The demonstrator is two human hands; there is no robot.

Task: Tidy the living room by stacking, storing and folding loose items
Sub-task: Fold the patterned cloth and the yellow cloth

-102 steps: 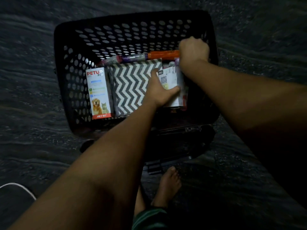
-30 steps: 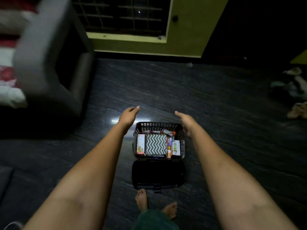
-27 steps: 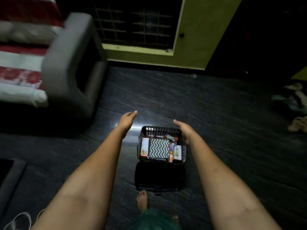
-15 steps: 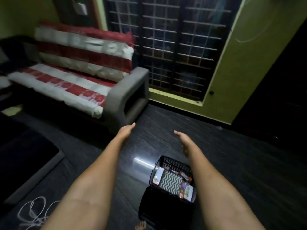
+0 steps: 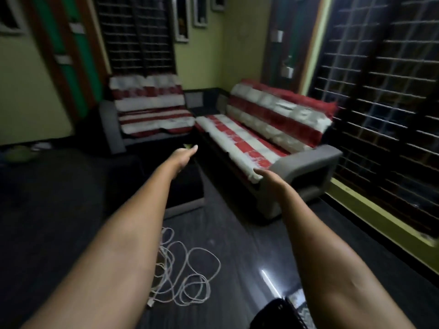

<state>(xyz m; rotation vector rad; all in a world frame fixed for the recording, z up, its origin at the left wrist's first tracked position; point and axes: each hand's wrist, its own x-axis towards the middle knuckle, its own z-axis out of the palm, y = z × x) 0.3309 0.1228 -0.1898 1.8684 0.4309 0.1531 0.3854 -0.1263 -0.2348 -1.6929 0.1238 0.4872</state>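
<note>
White cable [image 5: 183, 274] is lying in loose loops on the dark floor [image 5: 232, 236], just ahead of the left forearm and nearest of the loose items; it is the likely next thing to tidy. To do this well, the person should be gathering the loops from the plug end, coiling them evenly, and avoiding any pull that would be tightening tangles. At the lower right edge, the black perforated basket [image 5: 278, 312] is sitting on the floor; only a sliver of a chevron-patterned item is showing inside it, and the remaining contents cannot be told. Both arms are reaching forward. The left hand [image 5: 184, 156] is extending with straight fingers, holding nothing. The right hand [image 5: 269, 178] is likewise extended, fingers straight and together, holding nothing. Beyond the hands, a dark low table [image 5: 187, 186] is standing beside the corner sofa [image 5: 251, 136], which is wearing red-and-white striped covers.
</note>
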